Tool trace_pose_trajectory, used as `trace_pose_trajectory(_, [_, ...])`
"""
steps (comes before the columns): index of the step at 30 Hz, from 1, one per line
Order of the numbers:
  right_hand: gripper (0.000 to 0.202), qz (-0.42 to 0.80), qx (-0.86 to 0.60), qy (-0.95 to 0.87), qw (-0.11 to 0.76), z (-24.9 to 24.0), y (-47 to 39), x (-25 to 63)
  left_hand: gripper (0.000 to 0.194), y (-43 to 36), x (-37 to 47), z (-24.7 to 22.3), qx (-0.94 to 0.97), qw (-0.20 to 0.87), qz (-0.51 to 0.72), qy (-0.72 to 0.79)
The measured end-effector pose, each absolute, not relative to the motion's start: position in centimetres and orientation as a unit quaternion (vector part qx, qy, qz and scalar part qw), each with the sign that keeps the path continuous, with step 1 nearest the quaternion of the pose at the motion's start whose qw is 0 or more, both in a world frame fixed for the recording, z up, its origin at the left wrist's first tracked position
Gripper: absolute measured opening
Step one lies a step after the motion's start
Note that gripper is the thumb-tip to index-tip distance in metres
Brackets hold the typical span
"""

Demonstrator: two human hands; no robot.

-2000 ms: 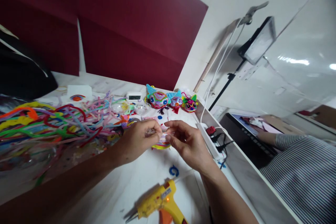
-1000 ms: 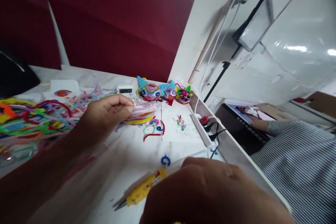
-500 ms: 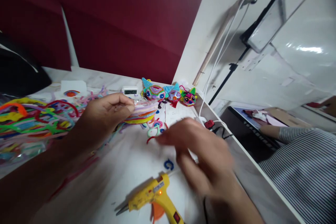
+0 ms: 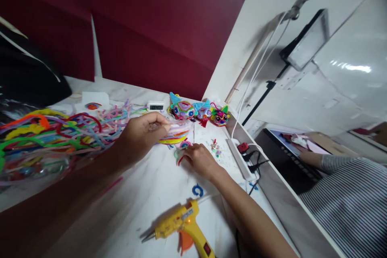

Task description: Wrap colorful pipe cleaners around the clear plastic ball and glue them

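Observation:
In the head view my left hand pinches a rounded piece striped with pipe cleaners in lavender, orange and yellow; its near end is hidden by my fingers. My right hand reaches down to the table just in front of it, fingers bent together over some small coloured pieces. Among these show a pale green-white piece and a pink-and-blue coil. Whatever is between the right fingertips is hidden. Nearer to me, a yellow glue gun lies on its side with its light on, below a blue curl.
Loose pipe cleaners heap at the left. Behind stand a small digital clock and three colourful animal heads. A power strip with cables lies along the right table edge. Beyond sits a person in a striped top.
My right hand has moved forward and down to the small pieces, uncovering the power strip and some scraps. My left hand still grips the striped piece. The view has shifted slightly.

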State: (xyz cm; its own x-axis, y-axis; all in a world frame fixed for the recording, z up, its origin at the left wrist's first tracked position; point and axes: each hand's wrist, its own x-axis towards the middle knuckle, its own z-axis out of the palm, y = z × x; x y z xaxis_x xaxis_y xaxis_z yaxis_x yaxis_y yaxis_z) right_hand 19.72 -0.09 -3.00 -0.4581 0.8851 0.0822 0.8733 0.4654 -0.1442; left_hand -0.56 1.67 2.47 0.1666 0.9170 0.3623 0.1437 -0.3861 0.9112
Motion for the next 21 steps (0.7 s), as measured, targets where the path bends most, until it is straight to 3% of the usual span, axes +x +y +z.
trace_pose_trajectory(5, [0.016, 0.074, -0.483, -0.852, 0.187, 1.2, -2.5, 21.1, 0.017, 2.5, -0.4, 1.2, 0.654, 0.421, 0.499, 0.382])
trace_pose_trajectory(7, [0.011, 0.14, -0.477, -0.812, 0.306, 2.5, -3.6, 21.4, 0.018, 2.7, -0.3, 0.7, 0.66, 0.424, 0.489, 0.381])
trace_pose_trajectory(10, [0.012, 0.198, -0.482, -0.744, 0.418, 3.2, -4.6, 21.3, 0.019, 2.6, 0.0, 0.3, 0.671, 0.427, 0.48, 0.37])
trace_pose_trajectory(14, [0.015, 0.22, -0.481, -0.703, 0.475, 2.9, -4.8, 20.8, 0.021, 1.9, 0.4, 0.5, 0.68, 0.45, 0.462, 0.349])
trace_pose_trajectory(21, [0.011, 0.125, -0.451, -0.705, 0.533, 2.6, -4.7, 19.7, 0.02, 0.7, 0.9, 1.0, 0.697, 0.452, 0.434, 0.347])
